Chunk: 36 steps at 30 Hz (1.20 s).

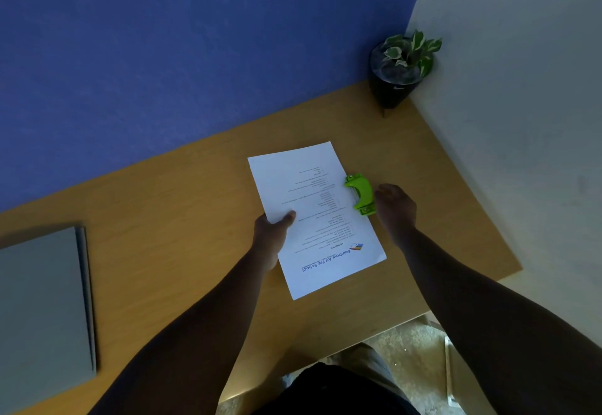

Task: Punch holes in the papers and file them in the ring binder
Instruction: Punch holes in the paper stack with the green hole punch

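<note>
A white printed paper (312, 206) lies on the wooden desk (182, 212), its right long edge slid into a small green hole punch (360, 193). My left hand (273, 235) pinches the paper's left edge, thumb on top. My right hand (395, 209) sits just right of the punch with curled fingers, touching or nearly touching its back; I cannot tell which. A closed grey ring binder (42, 313) lies flat at the desk's left end.
A dark pot with a green-white plant (397, 69) stands in the far right corner. A blue wall runs behind the desk and a pale wall along its right side. The desk's near edge ends above a speckled floor.
</note>
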Available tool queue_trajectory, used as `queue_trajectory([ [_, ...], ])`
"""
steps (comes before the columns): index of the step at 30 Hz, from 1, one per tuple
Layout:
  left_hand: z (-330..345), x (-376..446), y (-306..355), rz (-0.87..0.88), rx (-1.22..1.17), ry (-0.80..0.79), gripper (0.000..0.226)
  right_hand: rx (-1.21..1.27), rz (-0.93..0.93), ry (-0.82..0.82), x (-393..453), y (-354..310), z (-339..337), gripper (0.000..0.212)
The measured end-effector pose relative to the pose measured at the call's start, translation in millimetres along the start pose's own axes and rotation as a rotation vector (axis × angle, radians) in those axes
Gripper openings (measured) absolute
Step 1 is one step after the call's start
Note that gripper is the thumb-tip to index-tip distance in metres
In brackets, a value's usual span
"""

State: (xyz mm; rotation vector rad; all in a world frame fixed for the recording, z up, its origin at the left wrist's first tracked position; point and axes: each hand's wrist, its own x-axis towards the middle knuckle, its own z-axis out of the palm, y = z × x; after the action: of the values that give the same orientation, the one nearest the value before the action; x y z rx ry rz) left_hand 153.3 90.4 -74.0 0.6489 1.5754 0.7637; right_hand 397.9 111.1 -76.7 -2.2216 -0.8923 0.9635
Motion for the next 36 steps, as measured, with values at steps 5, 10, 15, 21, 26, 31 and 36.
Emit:
queue_trajectory([
  [5, 4, 3, 1, -0.040, -0.024, 0.006, 0.035, -0.010, -0.034, -0.029, 2, 3, 2, 0.032],
  [10, 6, 6, 0, -0.069, -0.019, 0.010, 0.036, -0.008, -0.035, -0.051, 8, 6, 2, 0.030],
  [15, 6, 10, -1, -0.065, -0.013, 0.000, 0.035, -0.106, -0.044, -0.023, 17, 6, 5, 0.032],
  [21, 4, 15, -2, -0.079, -0.026, -0.023, 0.035, -0.313, 0.023, 0.040, 32, -7, 13, 0.056],
  [26, 5, 17, -5, -0.106, -0.034, -0.029, 0.033, -0.475, -0.010, 0.056, 46, -21, 18, 0.063],
  [31, 3, 18, -7, -0.108, -0.046, -0.042, 0.031, -0.523, -0.098, 0.044, 53, -30, 28, 0.052],
  [36, 5, 20, -7, -0.101, -0.039, -0.055, 0.028, -0.488, -0.214, 0.085, 59, -33, 33, 0.046],
])
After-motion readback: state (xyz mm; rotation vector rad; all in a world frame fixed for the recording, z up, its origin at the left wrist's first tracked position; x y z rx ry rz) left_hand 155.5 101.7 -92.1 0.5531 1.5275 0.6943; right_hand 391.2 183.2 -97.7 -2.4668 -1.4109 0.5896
